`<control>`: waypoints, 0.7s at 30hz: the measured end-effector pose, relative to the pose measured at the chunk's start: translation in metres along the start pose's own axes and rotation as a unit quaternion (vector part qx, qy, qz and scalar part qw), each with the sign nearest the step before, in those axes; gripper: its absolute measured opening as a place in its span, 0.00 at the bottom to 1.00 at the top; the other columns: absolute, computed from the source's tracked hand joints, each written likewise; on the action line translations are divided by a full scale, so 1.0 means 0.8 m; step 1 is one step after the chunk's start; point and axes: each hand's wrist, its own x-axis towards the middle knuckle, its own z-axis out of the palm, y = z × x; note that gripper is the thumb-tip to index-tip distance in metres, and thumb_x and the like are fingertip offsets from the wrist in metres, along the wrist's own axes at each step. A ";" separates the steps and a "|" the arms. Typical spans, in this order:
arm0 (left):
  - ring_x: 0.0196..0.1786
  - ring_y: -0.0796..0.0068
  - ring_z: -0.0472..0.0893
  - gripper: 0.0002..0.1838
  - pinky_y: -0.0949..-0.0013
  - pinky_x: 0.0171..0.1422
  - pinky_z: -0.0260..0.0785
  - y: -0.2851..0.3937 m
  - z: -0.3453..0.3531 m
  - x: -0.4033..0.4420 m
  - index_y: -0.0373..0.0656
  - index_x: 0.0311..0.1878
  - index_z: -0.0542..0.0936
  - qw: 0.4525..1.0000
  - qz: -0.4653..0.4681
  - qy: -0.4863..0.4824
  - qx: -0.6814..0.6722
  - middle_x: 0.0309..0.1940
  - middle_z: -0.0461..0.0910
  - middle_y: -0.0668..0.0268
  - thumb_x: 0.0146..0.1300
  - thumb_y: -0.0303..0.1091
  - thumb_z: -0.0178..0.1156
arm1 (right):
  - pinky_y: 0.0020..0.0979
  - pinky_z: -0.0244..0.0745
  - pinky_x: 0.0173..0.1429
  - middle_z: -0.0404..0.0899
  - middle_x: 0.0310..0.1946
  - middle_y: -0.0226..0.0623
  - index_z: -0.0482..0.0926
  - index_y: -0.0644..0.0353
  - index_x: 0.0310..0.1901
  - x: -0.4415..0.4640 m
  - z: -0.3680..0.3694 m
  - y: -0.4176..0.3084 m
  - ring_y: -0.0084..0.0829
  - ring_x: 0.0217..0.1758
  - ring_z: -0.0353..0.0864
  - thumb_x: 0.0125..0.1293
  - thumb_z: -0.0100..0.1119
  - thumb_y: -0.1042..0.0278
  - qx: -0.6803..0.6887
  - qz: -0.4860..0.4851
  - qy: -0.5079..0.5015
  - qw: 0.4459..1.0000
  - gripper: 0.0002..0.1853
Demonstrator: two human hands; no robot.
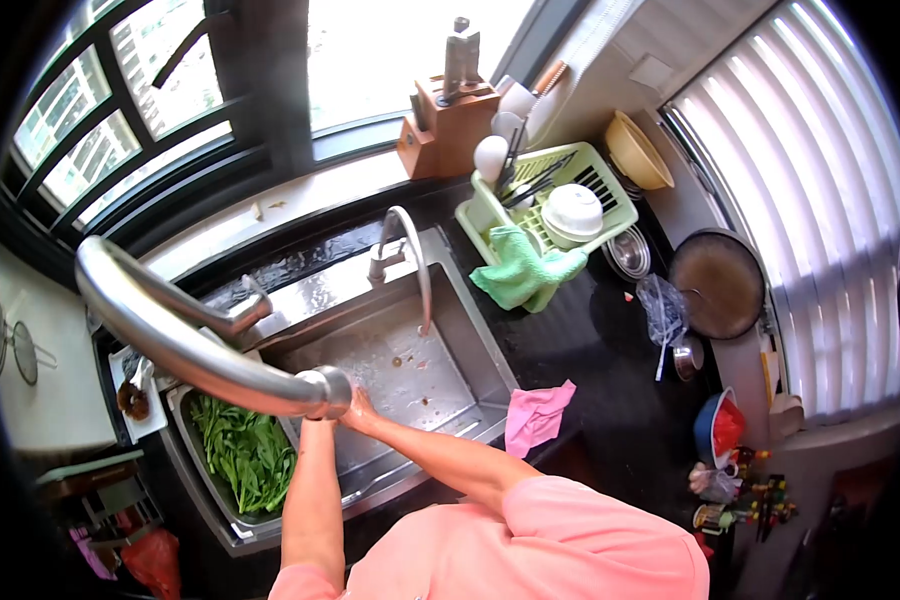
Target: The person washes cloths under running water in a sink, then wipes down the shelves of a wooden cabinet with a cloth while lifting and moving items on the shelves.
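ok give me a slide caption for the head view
Right hand beside the faucet head, left hand hidden behind it, leafy greens in the left sink basin.

Daylight pours in, blowing out the window (400, 65) ahead of the right hand (360, 409), glare streaking the steel faucet (190, 358) beside it, fisheye edges bowing into blackness!

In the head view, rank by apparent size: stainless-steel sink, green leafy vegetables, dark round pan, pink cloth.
Stainless-steel sink
Green leafy vegetables and dark round pan: too alike to rank
Pink cloth
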 end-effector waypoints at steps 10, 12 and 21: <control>0.42 0.65 0.82 0.13 0.60 0.49 0.75 -0.018 -0.010 0.084 0.41 0.48 0.81 0.775 0.110 0.079 0.617 0.38 0.82 0.62 0.66 0.38 0.59 | 0.53 0.47 0.80 0.48 0.75 0.67 0.61 0.72 0.71 -0.081 -0.022 -0.078 0.66 0.78 0.47 0.76 0.42 0.44 0.039 0.142 -0.076 0.986 0.37; 0.45 0.64 0.81 0.15 0.60 0.51 0.75 -0.025 0.022 0.075 0.40 0.50 0.80 0.823 0.048 0.165 0.542 0.41 0.82 0.61 0.67 0.40 0.58 | 0.51 0.44 0.82 0.47 0.75 0.69 0.59 0.70 0.73 -0.064 -0.031 -0.083 0.66 0.79 0.47 0.76 0.42 0.42 0.034 0.159 -0.090 0.983 0.38; 0.56 0.61 0.80 0.25 0.60 0.59 0.73 -0.080 0.200 -0.065 0.40 0.59 0.78 0.804 0.013 0.451 0.387 0.52 0.81 0.59 0.70 0.50 0.54 | 0.50 0.59 0.75 0.62 0.73 0.58 0.64 0.68 0.71 0.032 -0.003 0.041 0.50 0.76 0.62 0.75 0.37 0.32 0.232 0.446 -0.231 0.833 0.42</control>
